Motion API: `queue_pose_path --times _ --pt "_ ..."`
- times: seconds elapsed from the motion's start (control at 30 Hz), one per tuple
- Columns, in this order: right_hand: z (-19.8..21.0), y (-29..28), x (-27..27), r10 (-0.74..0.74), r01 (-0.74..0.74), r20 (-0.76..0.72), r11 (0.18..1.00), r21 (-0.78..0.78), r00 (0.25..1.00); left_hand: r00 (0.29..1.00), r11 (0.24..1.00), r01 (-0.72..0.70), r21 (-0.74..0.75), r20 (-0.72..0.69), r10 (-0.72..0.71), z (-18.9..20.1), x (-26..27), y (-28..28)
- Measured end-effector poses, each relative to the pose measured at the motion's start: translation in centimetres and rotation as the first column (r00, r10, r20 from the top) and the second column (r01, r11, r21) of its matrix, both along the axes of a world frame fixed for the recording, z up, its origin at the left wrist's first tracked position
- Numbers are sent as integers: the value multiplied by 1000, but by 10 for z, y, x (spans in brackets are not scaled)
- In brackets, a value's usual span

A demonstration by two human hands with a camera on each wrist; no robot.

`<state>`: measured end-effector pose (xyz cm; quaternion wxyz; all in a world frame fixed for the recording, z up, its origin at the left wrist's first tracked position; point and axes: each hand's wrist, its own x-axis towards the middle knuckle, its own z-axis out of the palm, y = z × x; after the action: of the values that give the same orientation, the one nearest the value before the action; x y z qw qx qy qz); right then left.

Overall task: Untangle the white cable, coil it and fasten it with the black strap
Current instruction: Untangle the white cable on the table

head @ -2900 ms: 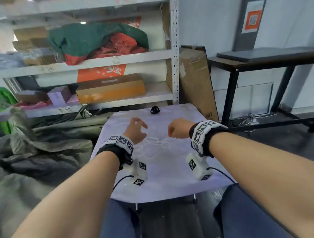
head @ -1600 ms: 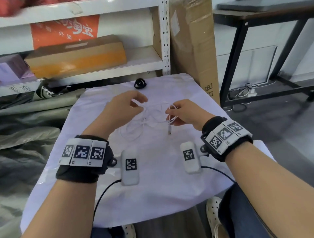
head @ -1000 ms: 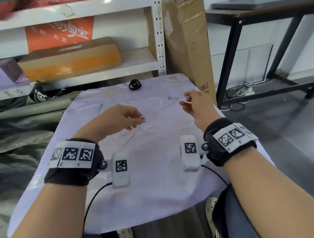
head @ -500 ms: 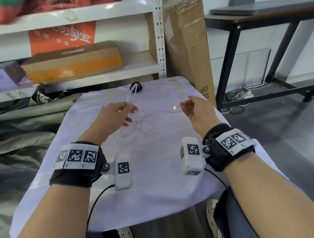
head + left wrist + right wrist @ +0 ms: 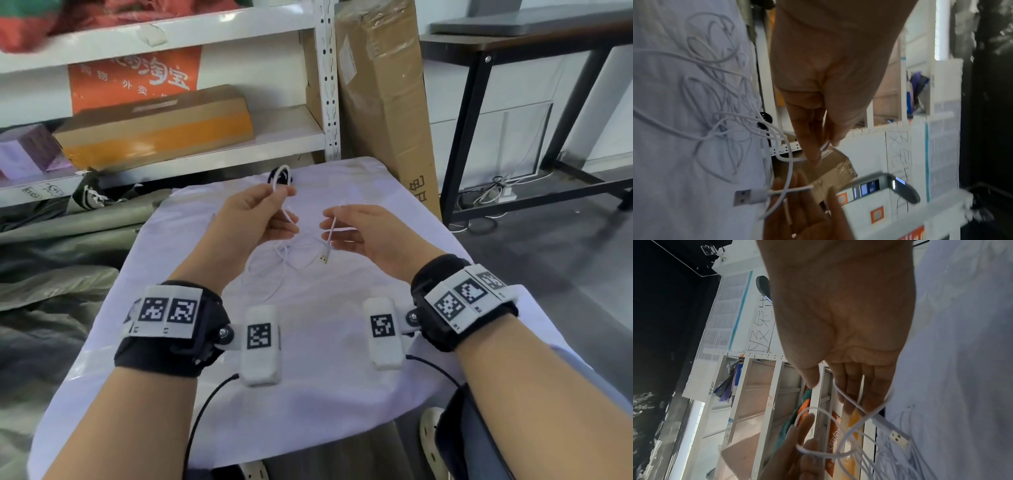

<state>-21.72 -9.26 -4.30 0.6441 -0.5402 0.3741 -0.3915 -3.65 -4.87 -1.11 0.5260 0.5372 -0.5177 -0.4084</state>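
The white cable (image 5: 278, 260) lies partly tangled on the white cloth of the table (image 5: 308, 394). My left hand (image 5: 287, 198) pinches a strand of it between thumb and forefinger, and a small loop (image 5: 280, 173) stands up above the fingers; the left wrist view shows this pinch (image 5: 824, 146). My right hand (image 5: 330, 224) holds the cable between thumb and fingers close to its end. The USB plug (image 5: 323, 259) dangles below that hand, also seen as the USB plug (image 5: 898, 437). The black strap (image 5: 286, 178) lies at the table's far edge, partly behind the loop.
White shelving (image 5: 205, 154) with a cardboard box (image 5: 154, 130) stands behind the table. A tall cardboard carton (image 5: 383, 102) leans at the back right, beside a black-framed table (image 5: 513, 44). Grey-green sheeting (image 5: 51, 274) lies on the floor to the left.
My right hand has moved left toward my left hand, and the plug now hangs beneath it. My left hand has risen slightly with the pinched loop.
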Motion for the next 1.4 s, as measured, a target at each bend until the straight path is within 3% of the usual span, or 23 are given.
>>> queue_pose_path --times 0.1,0.2,0.23,0.27,0.33,0.43,0.5,0.57,0.63,1.0,1.2,1.3,1.4 --pt "2 1 3 8 -8 -29 1000 -6 1000 963 999 43 -5 267 -40 -6 -12 -1" --pt "1 3 2 108 -109 -92 994 0 990 805 991 136 9 582 -116 -12 -23 0" --pt "0 4 1 140 -143 -120 989 -20 983 762 983 179 36 627 -162 -13 -26 2" --pt "0 5 1 149 -156 -133 987 -42 980 751 974 218 66 626 -210 -14 -28 2" --pt "-2 5 1 107 -113 -103 992 -57 989 826 964 251 90 499 -261 -13 -29 4" --pt "0 4 -1 30 -31 -26 999 -31 999 935 993 119 -15 338 -107 -10 -21 0" --pt "0 3 -2 25 -25 9 999 -31 1000 903 992 49 -114 429 5 -10 -15 -3" --pt "1 5 -2 58 -57 23 997 -51 998 814 982 97 -159 581 14 -12 -13 -4" --pt "3 7 -1 85 -83 21 994 -72 996 772 980 105 -170 635 27 -11 -11 -2" --pt "6 10 -2 156 -151 31 979 -135 987 818 983 74 -167 575 37 -6 -8 2" --pt "5 11 1 138 -129 91 987 -98 986 654 925 137 -354 734 184 -8 -10 -1" --pt "4 10 1 170 -164 68 982 -97 983 650 890 261 -374 749 124 -11 -12 -2" --pt "3 11 1 166 -160 48 981 -105 985 694 874 266 -407 710 119 -13 -11 -3"
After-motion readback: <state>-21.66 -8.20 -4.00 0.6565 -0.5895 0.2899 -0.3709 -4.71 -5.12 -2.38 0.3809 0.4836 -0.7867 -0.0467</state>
